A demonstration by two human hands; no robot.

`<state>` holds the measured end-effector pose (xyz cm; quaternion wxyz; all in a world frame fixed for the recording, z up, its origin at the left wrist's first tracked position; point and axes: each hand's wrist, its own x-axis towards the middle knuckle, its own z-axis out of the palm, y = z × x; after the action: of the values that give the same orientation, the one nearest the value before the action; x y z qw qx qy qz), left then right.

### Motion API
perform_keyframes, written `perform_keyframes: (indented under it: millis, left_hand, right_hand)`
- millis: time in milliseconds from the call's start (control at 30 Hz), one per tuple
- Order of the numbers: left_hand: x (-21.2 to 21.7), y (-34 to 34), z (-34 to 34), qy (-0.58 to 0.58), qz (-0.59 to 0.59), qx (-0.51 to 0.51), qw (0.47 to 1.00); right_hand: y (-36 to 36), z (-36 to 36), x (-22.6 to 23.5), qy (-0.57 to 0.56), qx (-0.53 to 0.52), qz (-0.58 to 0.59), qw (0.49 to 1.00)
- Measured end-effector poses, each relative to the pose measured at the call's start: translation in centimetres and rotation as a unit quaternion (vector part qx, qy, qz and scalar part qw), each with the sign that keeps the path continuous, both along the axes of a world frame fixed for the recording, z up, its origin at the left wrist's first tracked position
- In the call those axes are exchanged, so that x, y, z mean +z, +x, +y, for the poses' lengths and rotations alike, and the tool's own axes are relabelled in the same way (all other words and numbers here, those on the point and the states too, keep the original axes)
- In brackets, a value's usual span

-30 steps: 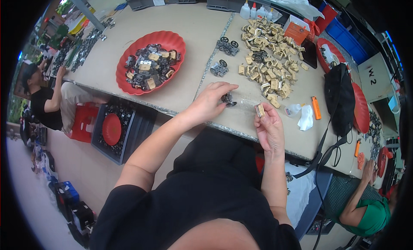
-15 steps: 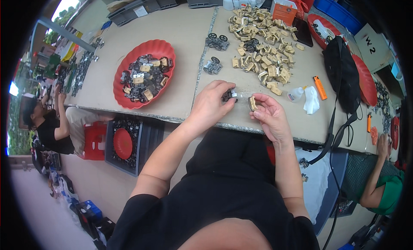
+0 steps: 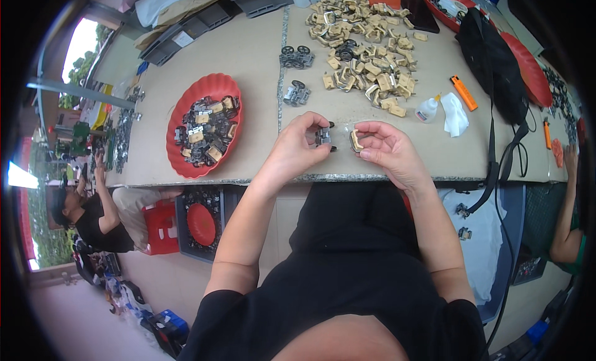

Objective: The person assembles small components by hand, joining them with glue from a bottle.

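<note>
My left hand (image 3: 298, 142) pinches a small grey wheeled part (image 3: 323, 136) just above the near edge of the beige table (image 3: 248, 56). My right hand (image 3: 383, 148) holds a small tan wooden piece (image 3: 356, 140) a short gap to the right of it. The two pieces face each other without touching. Farther back lies a heap of tan wooden pieces (image 3: 366, 44). Two little clusters of grey wheeled parts (image 3: 297, 92) sit left of that heap.
A red plate (image 3: 233, 91) of mixed dark and tan parts lies at my left. A white glue bottle (image 3: 427, 110), white cloth (image 3: 456, 114), orange lighter (image 3: 464, 92) and black bag (image 3: 490, 50) sit right. Another person (image 3: 93, 218) sits lower left; an arm (image 3: 565, 237) shows right.
Both hands have drawn back toward the table's near edge. The tan piece and the wheeled part now sit a little apart, where earlier they were close together.
</note>
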<state>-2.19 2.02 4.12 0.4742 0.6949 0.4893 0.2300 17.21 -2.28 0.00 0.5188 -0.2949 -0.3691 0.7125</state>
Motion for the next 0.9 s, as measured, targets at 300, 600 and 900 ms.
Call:
perform_keyframes:
  millis: [300, 600, 900]
  left_hand:
    - [0.3, 0.2, -1.0, -0.143, -0.187, 0.013, 0.972]
    - [0.7, 0.9, -2.1, -0.119, -0.275, 0.004, 0.954]
    - [0.7, 0.7, -2.3, -0.125, -0.282, 0.008, 0.951]
  right_hand:
    - [-0.2, -0.2, 0.0, 0.005, 0.004, -0.025, 1.0]
    - [-0.2, -0.3, -0.1, -0.004, 0.004, -0.028, 1.0]
    - [-0.2, -0.2, 0.0, -0.007, 0.009, -0.034, 0.999]
